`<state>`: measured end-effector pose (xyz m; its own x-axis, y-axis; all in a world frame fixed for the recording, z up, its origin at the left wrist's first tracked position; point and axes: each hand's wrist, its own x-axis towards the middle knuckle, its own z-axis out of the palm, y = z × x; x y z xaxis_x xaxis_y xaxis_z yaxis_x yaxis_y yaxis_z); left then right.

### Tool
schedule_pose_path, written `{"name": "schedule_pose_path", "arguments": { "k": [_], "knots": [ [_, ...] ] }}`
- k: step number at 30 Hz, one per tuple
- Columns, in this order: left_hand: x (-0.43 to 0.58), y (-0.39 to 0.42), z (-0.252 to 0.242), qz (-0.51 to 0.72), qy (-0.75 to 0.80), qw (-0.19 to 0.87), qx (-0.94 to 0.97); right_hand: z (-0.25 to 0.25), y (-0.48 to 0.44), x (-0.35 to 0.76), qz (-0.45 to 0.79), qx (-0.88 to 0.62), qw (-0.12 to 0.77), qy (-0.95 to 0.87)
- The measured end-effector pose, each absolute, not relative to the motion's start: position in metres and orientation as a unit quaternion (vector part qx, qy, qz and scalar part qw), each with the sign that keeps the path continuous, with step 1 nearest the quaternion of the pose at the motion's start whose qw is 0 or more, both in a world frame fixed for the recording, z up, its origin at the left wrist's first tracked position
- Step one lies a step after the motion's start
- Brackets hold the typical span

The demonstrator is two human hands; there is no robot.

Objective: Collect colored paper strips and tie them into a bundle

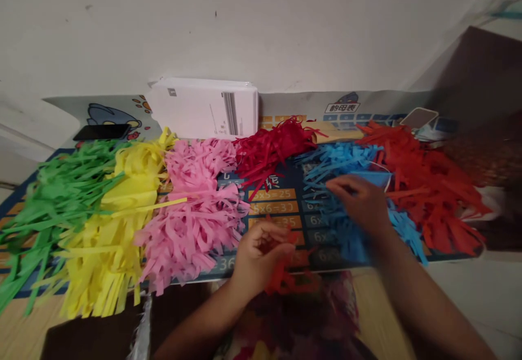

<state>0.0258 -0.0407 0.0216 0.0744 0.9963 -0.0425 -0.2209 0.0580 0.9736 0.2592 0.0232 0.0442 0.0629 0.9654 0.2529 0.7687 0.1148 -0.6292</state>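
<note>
My left hand (261, 254) is curled around a bunch of red-orange paper strips (283, 281), which hang below it over the mat's near edge. My right hand (359, 202) lies on a blue fringed paper sheet (342, 229), slightly blurred, and I cannot tell whether its fingers grip the paper. Just beyond it, an orange-red paper fringe (428, 197) spreads to the right. A dark red fringe (273, 148) lies at the back. To the left are pink (187, 235), yellow (101, 256) and green (53, 197) fringes.
The fringes lie on a printed multiplication-table mat (277, 221) on a wooden table. A stack of white paper (204, 109) leans against the white wall (261, 23). A black phone (101, 131) lies back left, and a pale rectangular card (419, 116) sits back right.
</note>
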Motion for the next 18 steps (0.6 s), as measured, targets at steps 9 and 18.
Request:
{"name": "schedule_pose_path", "arguments": {
  "k": [9,18],
  "knots": [
    [0.026,-0.029,0.024,0.462,0.375,0.772,0.223,0.020,0.092,0.275,0.084,-0.703,0.003,-0.707],
    [0.027,-0.032,0.020,0.474,0.395,0.721,0.317,0.061,0.051,0.280,0.082,-0.694,0.148,-0.699]
  ]
}}
